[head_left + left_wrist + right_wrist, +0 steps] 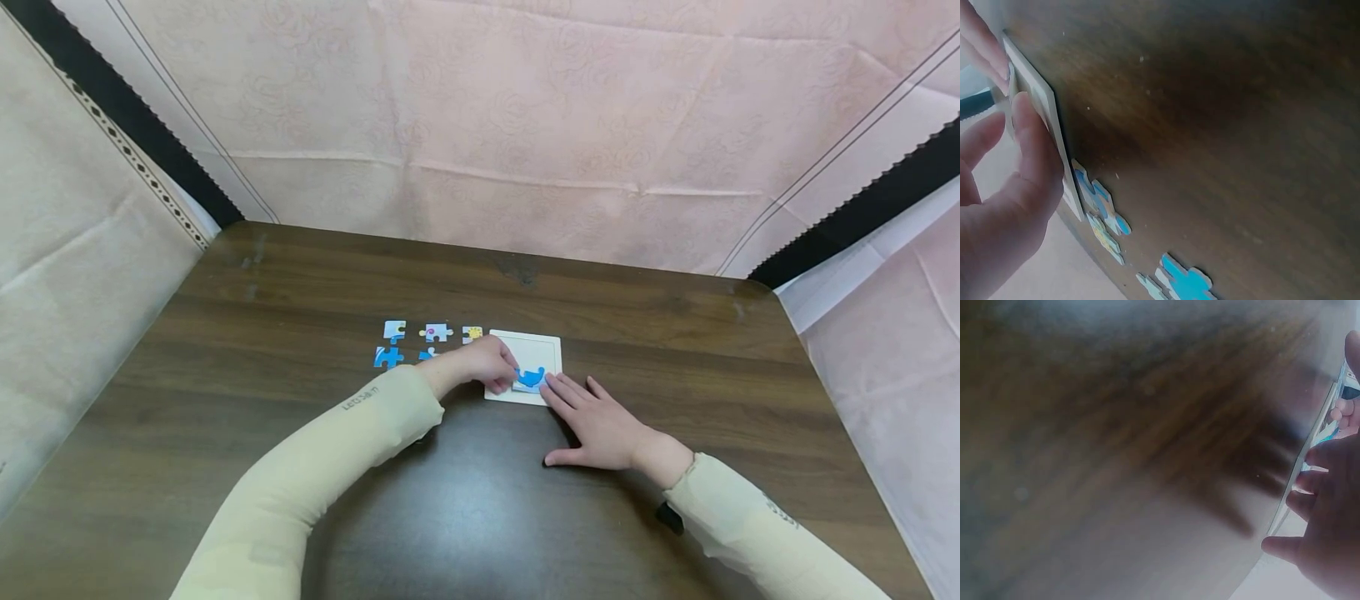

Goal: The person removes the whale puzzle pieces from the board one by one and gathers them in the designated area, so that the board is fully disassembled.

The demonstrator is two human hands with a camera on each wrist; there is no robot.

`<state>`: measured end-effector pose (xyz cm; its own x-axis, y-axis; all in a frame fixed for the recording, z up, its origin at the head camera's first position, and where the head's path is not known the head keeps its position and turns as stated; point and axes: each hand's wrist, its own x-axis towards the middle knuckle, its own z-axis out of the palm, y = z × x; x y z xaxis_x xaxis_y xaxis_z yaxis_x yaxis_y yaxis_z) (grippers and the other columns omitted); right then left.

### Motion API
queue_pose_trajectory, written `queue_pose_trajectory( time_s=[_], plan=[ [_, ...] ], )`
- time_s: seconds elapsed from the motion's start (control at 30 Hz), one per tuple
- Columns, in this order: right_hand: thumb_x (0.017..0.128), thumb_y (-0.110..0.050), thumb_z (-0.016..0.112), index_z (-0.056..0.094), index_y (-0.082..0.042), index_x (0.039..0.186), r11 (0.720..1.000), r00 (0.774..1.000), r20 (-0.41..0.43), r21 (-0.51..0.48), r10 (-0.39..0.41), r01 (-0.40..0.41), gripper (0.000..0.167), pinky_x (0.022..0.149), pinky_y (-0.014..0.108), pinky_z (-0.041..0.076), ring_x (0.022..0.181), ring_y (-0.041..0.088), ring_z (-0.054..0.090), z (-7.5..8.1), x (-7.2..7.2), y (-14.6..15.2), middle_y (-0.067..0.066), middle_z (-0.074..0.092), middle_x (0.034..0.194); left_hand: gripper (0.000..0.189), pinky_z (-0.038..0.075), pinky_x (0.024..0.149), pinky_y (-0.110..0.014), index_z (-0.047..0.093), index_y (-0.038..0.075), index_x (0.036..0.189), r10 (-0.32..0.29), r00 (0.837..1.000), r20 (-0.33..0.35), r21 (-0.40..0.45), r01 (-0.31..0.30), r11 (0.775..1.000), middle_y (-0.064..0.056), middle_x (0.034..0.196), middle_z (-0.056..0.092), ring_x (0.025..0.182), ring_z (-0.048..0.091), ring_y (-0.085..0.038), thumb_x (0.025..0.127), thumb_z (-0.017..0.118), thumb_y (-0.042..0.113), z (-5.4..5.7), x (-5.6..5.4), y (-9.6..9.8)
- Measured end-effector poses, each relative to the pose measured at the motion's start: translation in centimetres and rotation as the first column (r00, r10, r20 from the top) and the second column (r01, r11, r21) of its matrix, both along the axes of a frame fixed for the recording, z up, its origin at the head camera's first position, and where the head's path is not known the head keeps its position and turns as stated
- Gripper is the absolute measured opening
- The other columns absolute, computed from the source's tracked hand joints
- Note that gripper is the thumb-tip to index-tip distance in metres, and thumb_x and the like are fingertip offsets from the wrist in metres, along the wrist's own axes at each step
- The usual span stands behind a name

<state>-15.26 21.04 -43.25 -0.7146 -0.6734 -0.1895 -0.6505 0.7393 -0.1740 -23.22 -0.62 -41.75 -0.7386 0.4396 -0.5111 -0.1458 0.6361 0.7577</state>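
A white puzzle tray (523, 343) lies flat on the wooden table, with a raised border. Over its lower right part is a puzzle piece (532, 378) with a blue shape on it. My left hand (487, 364) reaches in from the left and pinches that piece's left edge between thumb and curled fingers. In the left wrist view, the left hand (1013, 169) partly covers the piece and the tray. My right hand (600, 425) lies spread at the right, fingers straight, its fingertips touching the piece's right side and the tray's border.
Left of the tray lie several loose puzzle pieces in two rows: a light blue one (394, 331), a blue one (387, 357), one with a pink spot (437, 332) and a yellow one (472, 333). My left forearm partly hides the lower row. Pale cloth (480, 125) hangs behind the table.
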Motion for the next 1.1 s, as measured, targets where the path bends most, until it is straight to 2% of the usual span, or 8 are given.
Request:
queue_pose_trajectory(
  time_s=[0.23, 0.37, 0.57, 0.77, 1.1],
  plan=[
    [0.081, -0.065, 0.055, 0.027, -0.009, 0.147, 1.0, 1.0, -0.001, 0.006, 0.001, -0.001, 0.092, 0.112, 0.061, 0.019, 0.144, 0.029, 0.02, -0.1, 0.0, 0.0, 0.011, 0.021, 0.155, 0.019, 0.051, 0.052, -0.015, 0.064, -0.005, 0.105, 0.029, 1.0, -0.006, 0.003, -0.029, 1.0, -0.004, 0.066, 0.057, 0.053, 0.055, -0.008, 0.089, 0.059, 0.005, 0.2, 0.5, 0.3],
    [0.08, -0.066, 0.055, 0.027, -0.009, 0.147, 1.0, 1.0, 0.009, 0.009, 0.001, -0.001, 0.092, 0.112, 0.062, 0.018, 0.144, 0.029, 0.019, -0.1, -0.1, 0.0, 0.011, 0.021, 0.155, 0.016, 0.052, 0.053, -0.017, 0.063, -0.005, 0.101, 0.038, 0.999, 0.008, 0.024, -0.038, 0.999, -0.005, 0.067, 0.057, 0.053, 0.055, -0.01, 0.087, 0.061, 0.001, 0.1, 0.5, 0.3],
    [0.08, -0.067, 0.054, 0.027, -0.009, 0.147, 1.0, 1.0, 0.014, 0.015, -0.004, 0.004, 0.092, 0.112, 0.061, 0.017, 0.144, 0.029, 0.019, -0.1, -0.1, 0.0, 0.01, 0.02, 0.156, 0.015, 0.054, 0.057, -0.019, 0.064, -0.004, 0.1, 0.016, 1.0, -0.005, 0.054, -0.016, 0.998, -0.005, 0.067, 0.058, 0.055, 0.057, -0.011, 0.087, 0.062, 0.004, 0.2, 0.5, 0.0],
    [0.08, -0.066, 0.054, 0.025, -0.01, 0.148, 1.0, 1.0, 0.018, 0.014, -0.004, 0.004, 0.093, 0.112, 0.061, 0.018, 0.144, 0.028, 0.019, -0.2, -0.1, 0.0, 0.011, 0.02, 0.156, 0.021, 0.056, 0.06, -0.021, 0.062, -0.006, 0.106, 0.05, 0.998, 0.027, 0.11, -0.053, 0.992, -0.005, 0.067, 0.058, 0.057, 0.057, -0.01, 0.088, 0.061, 0.006, 0.2, 0.1, -1.0],
    [0.08, -0.067, 0.054, 0.024, -0.011, 0.149, 1.0, 0.999, 0.044, 0.018, -0.014, 0.014, 0.093, 0.112, 0.062, 0.017, 0.144, 0.029, 0.017, -0.1, -0.2, 0.0, 0.01, 0.018, 0.156, 0.024, 0.057, 0.067, -0.022, 0.061, -0.005, 0.111, 0.073, 0.997, 0.031, 0.12, -0.077, 0.99, -0.007, 0.079, 0.062, 0.062, 0.059, -0.009, 0.091, 0.058, 0.008, 1.1, -0.2, -3.5]
  ],
)
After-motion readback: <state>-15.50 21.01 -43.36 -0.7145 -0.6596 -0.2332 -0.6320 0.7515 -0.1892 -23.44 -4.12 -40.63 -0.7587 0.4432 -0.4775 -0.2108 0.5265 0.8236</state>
